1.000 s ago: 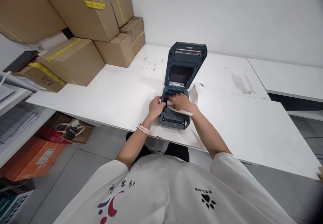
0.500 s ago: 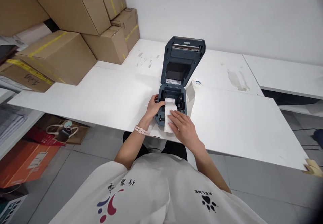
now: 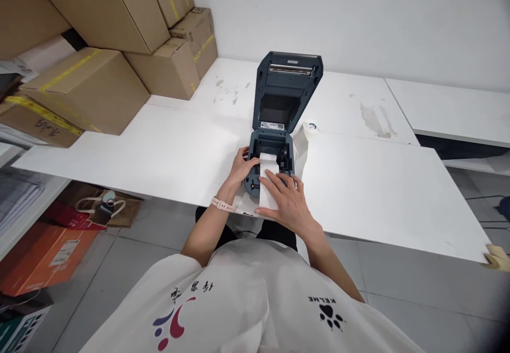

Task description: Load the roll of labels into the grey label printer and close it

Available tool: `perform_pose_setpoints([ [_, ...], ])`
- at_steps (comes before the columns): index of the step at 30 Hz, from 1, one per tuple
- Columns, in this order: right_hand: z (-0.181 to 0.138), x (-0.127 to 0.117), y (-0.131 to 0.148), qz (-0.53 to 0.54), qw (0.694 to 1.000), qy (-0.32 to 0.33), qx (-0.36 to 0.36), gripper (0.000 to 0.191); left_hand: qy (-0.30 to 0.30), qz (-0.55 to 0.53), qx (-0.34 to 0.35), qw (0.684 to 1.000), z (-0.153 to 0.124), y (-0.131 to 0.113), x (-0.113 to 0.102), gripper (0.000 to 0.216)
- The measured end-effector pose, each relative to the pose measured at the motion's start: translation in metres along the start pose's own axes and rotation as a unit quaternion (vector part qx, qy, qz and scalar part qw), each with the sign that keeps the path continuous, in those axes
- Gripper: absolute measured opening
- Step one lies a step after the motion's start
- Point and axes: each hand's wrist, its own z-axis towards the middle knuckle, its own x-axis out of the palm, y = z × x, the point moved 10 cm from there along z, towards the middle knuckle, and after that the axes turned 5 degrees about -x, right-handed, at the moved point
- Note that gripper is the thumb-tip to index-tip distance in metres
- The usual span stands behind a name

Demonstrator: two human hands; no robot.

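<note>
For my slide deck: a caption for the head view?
Left hand steadies open printer; right hand flattens white paper strip.

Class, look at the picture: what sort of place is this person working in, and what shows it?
Probably a stockroom or shipping area: taped cardboard boxes stacked on a white table, and an open label printer threaded with paper strip.

Light: bright, even, diffuse.
Shadows: soft, faint.
Centre: sharp.
Left edge: blurred.
Edges: wide-angle bending; dark lower-right corner.
</note>
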Motion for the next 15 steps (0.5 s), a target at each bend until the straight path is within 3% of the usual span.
perform_pose_setpoints([
  [15, -0.003, 0.003, 0.012, -0.015, 1.0, -0.012, 0.003, 0.084, 0.001, -0.002, -0.004, 1.0, 0.002, 0.003, 0.0, 0.06],
])
